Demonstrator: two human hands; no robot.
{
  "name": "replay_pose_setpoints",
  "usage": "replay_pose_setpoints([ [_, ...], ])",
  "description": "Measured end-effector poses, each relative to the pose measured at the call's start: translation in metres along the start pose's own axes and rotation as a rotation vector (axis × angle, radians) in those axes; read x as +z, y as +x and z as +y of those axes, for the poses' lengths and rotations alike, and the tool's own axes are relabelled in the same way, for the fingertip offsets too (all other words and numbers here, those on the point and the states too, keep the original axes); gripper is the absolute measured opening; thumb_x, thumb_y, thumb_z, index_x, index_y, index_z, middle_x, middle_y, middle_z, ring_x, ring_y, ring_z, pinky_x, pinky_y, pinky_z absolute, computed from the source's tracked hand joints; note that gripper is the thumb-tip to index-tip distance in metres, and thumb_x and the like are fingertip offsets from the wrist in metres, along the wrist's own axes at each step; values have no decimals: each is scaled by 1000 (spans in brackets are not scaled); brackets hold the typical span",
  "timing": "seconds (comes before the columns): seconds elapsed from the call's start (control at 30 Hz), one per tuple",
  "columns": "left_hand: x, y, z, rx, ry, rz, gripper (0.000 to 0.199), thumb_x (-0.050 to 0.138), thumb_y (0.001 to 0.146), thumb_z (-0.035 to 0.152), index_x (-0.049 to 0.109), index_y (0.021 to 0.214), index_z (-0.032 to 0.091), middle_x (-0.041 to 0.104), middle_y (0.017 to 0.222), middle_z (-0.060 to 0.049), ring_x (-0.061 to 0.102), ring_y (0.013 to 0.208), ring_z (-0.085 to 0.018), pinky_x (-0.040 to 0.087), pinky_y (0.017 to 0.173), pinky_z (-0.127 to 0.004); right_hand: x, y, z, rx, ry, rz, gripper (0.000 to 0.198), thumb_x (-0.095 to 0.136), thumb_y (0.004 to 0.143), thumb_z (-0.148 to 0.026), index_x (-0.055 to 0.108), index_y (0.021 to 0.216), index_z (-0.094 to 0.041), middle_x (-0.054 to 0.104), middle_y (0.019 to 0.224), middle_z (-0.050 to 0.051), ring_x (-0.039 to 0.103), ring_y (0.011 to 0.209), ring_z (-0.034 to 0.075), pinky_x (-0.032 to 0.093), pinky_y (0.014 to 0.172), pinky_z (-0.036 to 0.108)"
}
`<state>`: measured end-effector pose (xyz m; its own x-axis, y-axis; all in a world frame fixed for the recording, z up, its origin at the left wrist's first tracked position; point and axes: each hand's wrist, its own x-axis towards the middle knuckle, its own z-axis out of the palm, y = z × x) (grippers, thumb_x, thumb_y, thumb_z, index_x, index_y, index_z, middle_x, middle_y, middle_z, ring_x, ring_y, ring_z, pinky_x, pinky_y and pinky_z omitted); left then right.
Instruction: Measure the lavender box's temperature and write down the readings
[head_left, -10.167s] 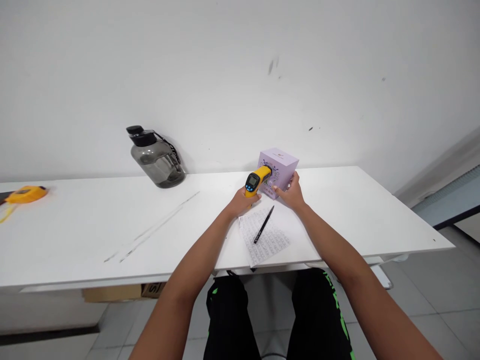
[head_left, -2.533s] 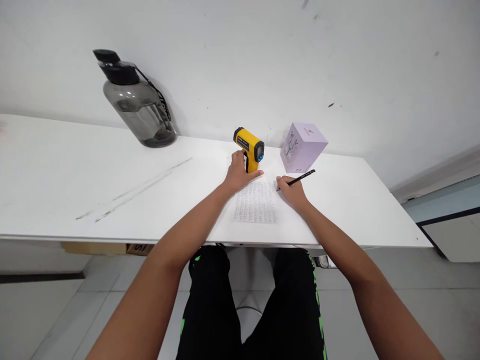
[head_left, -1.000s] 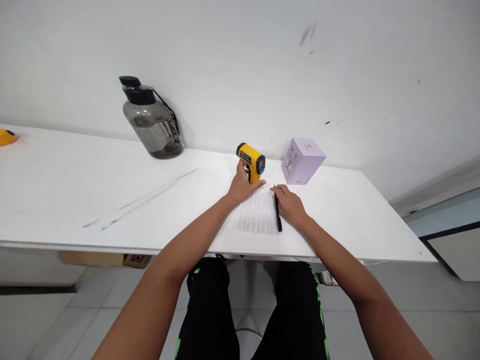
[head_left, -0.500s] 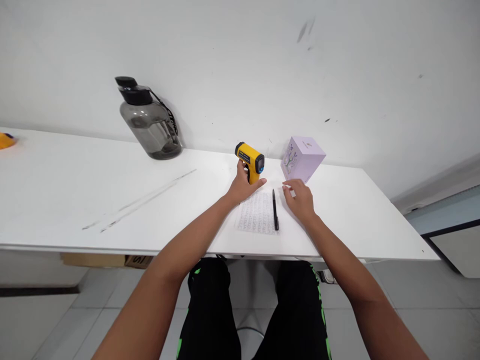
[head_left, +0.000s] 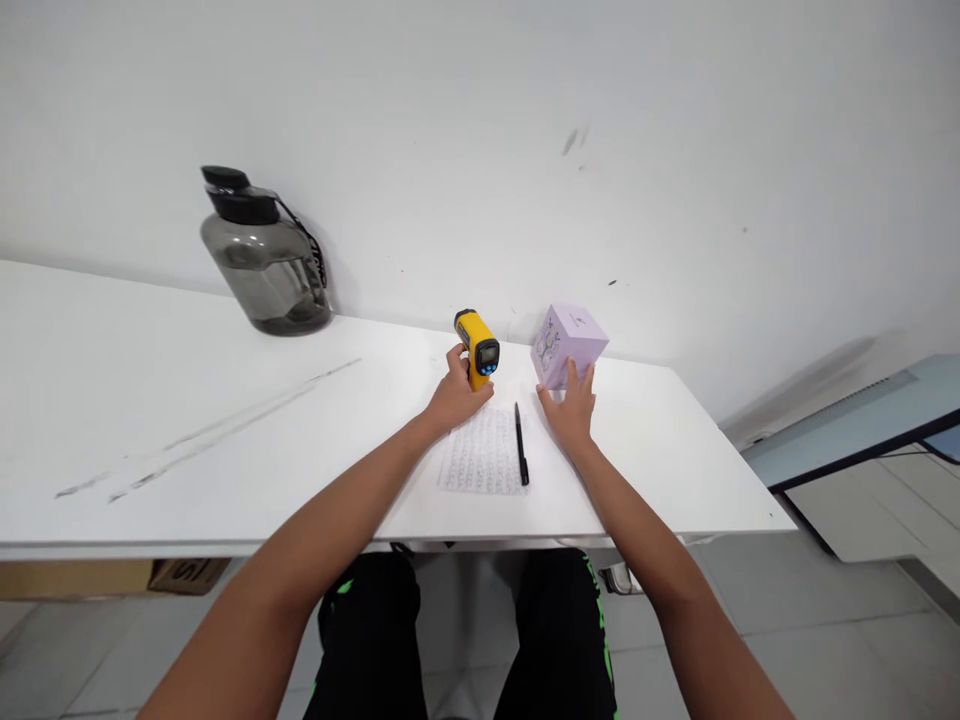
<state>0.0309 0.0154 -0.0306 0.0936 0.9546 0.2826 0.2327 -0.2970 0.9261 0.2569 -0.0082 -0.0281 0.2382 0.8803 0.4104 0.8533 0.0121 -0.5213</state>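
A yellow and black infrared thermometer stands upright on its handle near the middle of the table, its small screen turned toward me. My left hand is around the handle from the left, fingers behind it and thumb at its near side. At the right, my right hand reaches a lilac box with a flower print; its fingers are apart and reach up against the near side, with the thumb by the lower left corner. Between my forearms lie a sheet of handwritten paper and a black pen along its right edge.
A large grey water bottle with a black lid stands against the wall at the back left. Dark streaks mark the white table at left. Beyond the table's right end is a panel-like piece of furniture.
My right hand has moved from beside the pen to the lilac box, its fingers spreading. My left hand stays at the thermometer. The whole view has turned slightly to the right.
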Motion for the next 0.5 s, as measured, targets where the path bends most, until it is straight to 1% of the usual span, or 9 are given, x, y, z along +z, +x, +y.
replay_pose_setpoints([
  [0.1, -2, 0, -1, 37, -68, -57, 75, 66, 74, 27, 23, 136, 26, 61, 114, -5, 63, 93, -19, 50, 89, -43, -6, 5, 2, 4, 19, -63, 83, 58, 89, -53, 27, 160, -24, 6, 170, 21, 19, 157, 37, 28, 118, 64],
  [0.2, -4, -1, 2, 26, -144, -123, 68, 61, 75, 24, 28, 134, 27, 61, 112, -4, 62, 94, -18, 49, 90, -42, -13, 12, 9, -3, 70, -87, 75, 57, 91, -52, 35, 158, -27, 10, 171, 17, 21, 157, 34, 34, 119, 56],
  [0.27, -5, -2, 6, 10, -186, -151, 65, 59, 75, 24, 30, 134, 27, 61, 109, -3, 62, 94, -18, 50, 87, -40, -14, 15, 15, -7, 130, -79, 68, 57, 91, -51, 43, 154, -27, 12, 171, 14, 22, 157, 33, 34, 120, 52],
  [0.3, -5, -2, 8, 3, -203, -159, 64, 58, 75, 24, 32, 133, 27, 60, 108, -3, 61, 93, -18, 50, 85, -40, -14, 16, 17, -15, 162, -73, 68, 57, 91, -51, 44, 153, -27, 12, 171, 13, 21, 157, 32, 34, 121, 51],
  [0.33, -5, -2, 9, -3, -217, -163, 64, 58, 75, 24, 33, 133, 27, 60, 107, -2, 61, 92, -18, 50, 83, -39, -13, 17, 19, -25, 193, -66, 71, 59, 90, -52, 41, 154, -26, 11, 171, 13, 19, 158, 31, 33, 121, 50],
  [0.4, -4, -2, 11, -15, -242, -165, 62, 58, 74, 25, 36, 132, 27, 59, 104, -2, 60, 91, -19, 49, 79, -37, -9, 17, 22, -34, 233, -40, 89, 63, 86, -55, 25, 161, -24, 13, 171, 15, 17, 158, 31, 32, 122, 51],
  [0.47, -3, -2, 12, -17, -264, -160, 62, 58, 73, 25, 38, 131, 27, 58, 102, -2, 60, 91, -18, 49, 78, -35, -4, 20, 24, -33, 246, 0, 108, 66, 83, -58, 4, 164, -20, 19, 168, 19, 22, 157, 31, 34, 120, 51],
  [0.5, -2, -2, 12, -17, -269, -155, 61, 58, 73, 25, 38, 131, 27, 57, 102, -2, 60, 92, -18, 49, 77, -35, -1, 23, 25, -45, 243, 19, 113, 65, 83, -59, -3, 163, -18, 22, 167, 21, 26, 155, 31, 37, 118, 51],
])
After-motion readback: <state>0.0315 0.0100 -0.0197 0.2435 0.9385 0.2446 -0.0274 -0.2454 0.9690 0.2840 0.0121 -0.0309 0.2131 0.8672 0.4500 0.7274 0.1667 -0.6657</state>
